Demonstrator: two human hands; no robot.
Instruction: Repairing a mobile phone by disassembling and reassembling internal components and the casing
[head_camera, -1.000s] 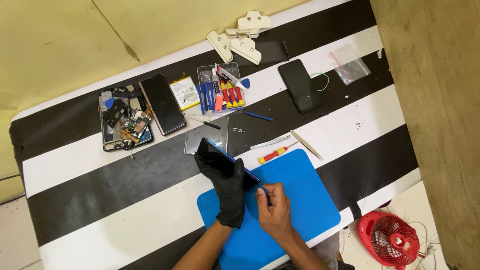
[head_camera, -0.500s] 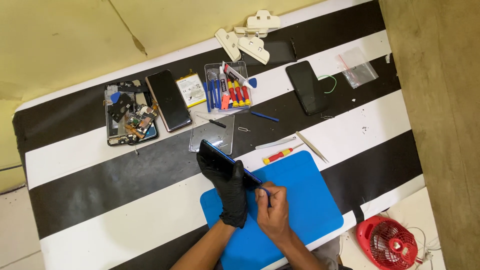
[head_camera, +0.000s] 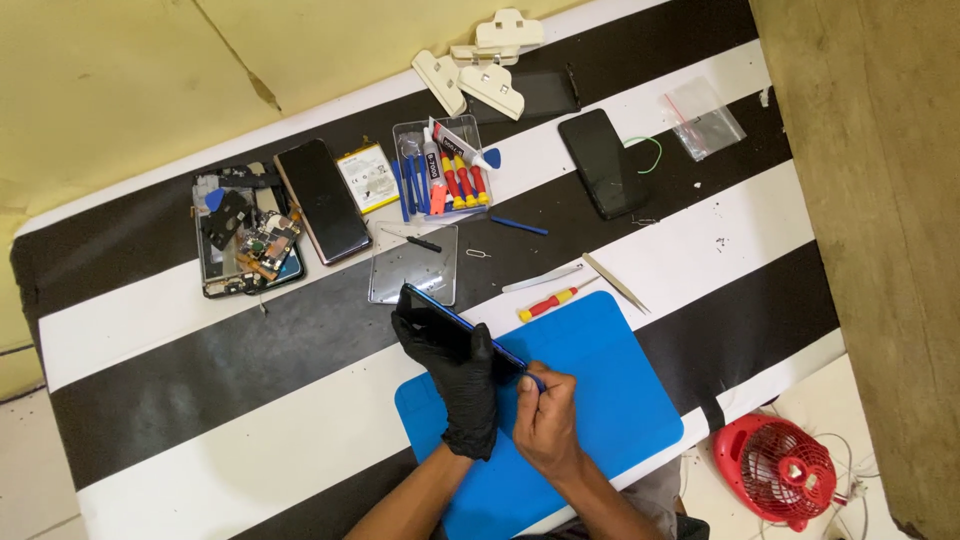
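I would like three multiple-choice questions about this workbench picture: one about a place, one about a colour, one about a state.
1. Where is the small red fan?
A. on the blue mat
B. below the striped table's corner, at lower right
C. beside the tool tray

2. What colour is the rubber work mat under the hands?
A. blue
B. green
C. white

3. How is the blue-edged phone held?
A. lying flat, untouched
B. gripped by the black-gloved left hand, with the bare right hand at its edge
C. inside the clear plastic bag

Answers: 1 B, the fan sits off the table; 2 A, the mat is plainly blue; 3 B, the glove wraps the phone while bare fingers meet its lower end.
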